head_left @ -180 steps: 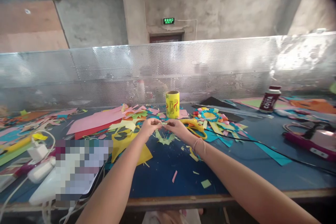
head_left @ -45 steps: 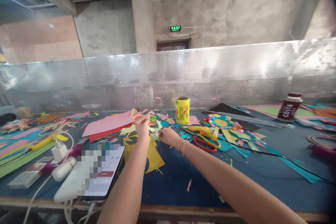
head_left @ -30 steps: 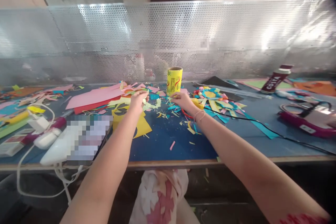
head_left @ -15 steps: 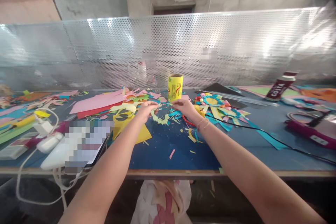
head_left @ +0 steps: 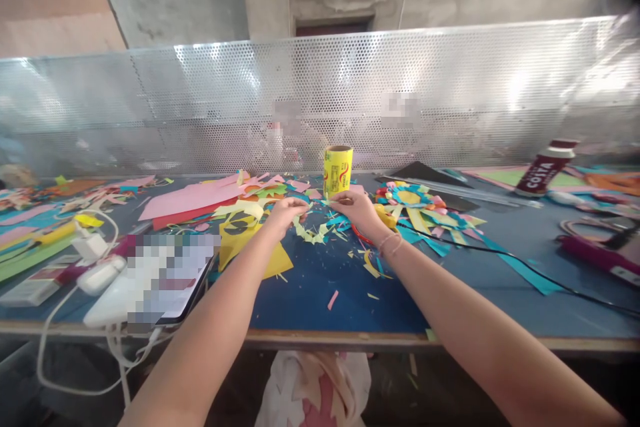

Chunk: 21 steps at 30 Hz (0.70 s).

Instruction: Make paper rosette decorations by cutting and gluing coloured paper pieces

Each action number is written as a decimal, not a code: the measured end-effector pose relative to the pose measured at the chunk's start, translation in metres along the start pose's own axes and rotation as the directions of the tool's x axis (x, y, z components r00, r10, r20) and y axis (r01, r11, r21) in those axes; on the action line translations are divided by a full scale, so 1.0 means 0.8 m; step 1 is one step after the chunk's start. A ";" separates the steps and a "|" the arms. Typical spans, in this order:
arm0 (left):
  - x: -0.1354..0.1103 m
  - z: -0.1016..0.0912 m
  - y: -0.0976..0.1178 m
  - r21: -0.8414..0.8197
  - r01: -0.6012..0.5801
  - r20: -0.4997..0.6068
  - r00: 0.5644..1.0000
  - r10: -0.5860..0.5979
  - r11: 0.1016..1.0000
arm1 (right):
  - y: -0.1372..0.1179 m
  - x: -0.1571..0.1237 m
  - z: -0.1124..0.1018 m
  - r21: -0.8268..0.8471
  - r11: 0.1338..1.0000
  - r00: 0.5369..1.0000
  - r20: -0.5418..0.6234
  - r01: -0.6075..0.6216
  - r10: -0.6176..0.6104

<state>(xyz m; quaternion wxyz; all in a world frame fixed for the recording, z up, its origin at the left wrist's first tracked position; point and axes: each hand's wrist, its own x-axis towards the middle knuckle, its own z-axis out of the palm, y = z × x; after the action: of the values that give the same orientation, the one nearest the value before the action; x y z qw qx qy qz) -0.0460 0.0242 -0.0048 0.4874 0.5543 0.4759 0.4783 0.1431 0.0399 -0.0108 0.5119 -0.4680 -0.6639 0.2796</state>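
Note:
Both my arms reach out over a blue table (head_left: pixel 310 293) strewn with coloured paper scraps. My left hand (head_left: pixel 286 210) is closed in a pinch on a small pale green paper piece (head_left: pixel 314 235) that hangs below it. My right hand (head_left: pixel 354 205) is also pinched shut, on a tiny scrap near the same piece; I cannot make out just what it grips. A yellow tape roll (head_left: pixel 337 171) stands upright right behind my hands. Yellow-handled scissors (head_left: pixel 385 215) lie partly hidden behind my right wrist.
Pink and red sheets (head_left: pixel 187 199) lie at back left, yellow cut paper (head_left: pixel 245 240) by my left wrist. A paper flower (head_left: pixel 413 199) sits right of the hands. A phone (head_left: pixel 160 277), charger (head_left: pixel 90 247) and cables are at left. A bottle (head_left: pixel 545 167), black cable (head_left: pixel 500 257) and perforated metal screen (head_left: pixel 320 100) lie beyond.
My hands, apart a second ago with the right one at the tape roll, have come together over the pale green piece. The view has lifted slightly.

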 end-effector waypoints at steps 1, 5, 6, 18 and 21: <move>0.000 0.001 0.000 -0.005 0.000 -0.001 1.000 0.000 1.000 | 0.001 0.000 0.002 0.019 1.000 1.000 0.012 -0.005 0.004; -0.001 0.002 -0.001 -0.029 -0.001 0.008 1.000 0.002 1.000 | 0.002 0.000 0.005 0.067 0.998 1.000 0.025 -0.006 0.004; 0.000 0.002 -0.002 -0.031 -0.005 0.015 1.000 0.005 1.000 | 0.001 -0.001 0.005 0.087 0.996 1.000 0.025 -0.006 0.004; 0.007 0.004 -0.009 -0.112 -0.039 0.041 0.998 0.043 0.993 | 0.001 -0.001 0.007 0.241 0.969 0.997 0.068 -0.051 0.035; 0.000 0.007 -0.003 -0.123 -0.044 0.043 0.998 0.050 0.991 | -0.004 -0.005 0.009 0.350 0.925 0.985 0.132 -0.149 0.109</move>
<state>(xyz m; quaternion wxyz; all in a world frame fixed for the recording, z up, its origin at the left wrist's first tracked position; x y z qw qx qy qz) -0.0409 0.0243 -0.0073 0.5197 0.5457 0.4211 0.5048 0.1352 0.0363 -0.0122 0.5317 -0.3933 -0.5967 0.4545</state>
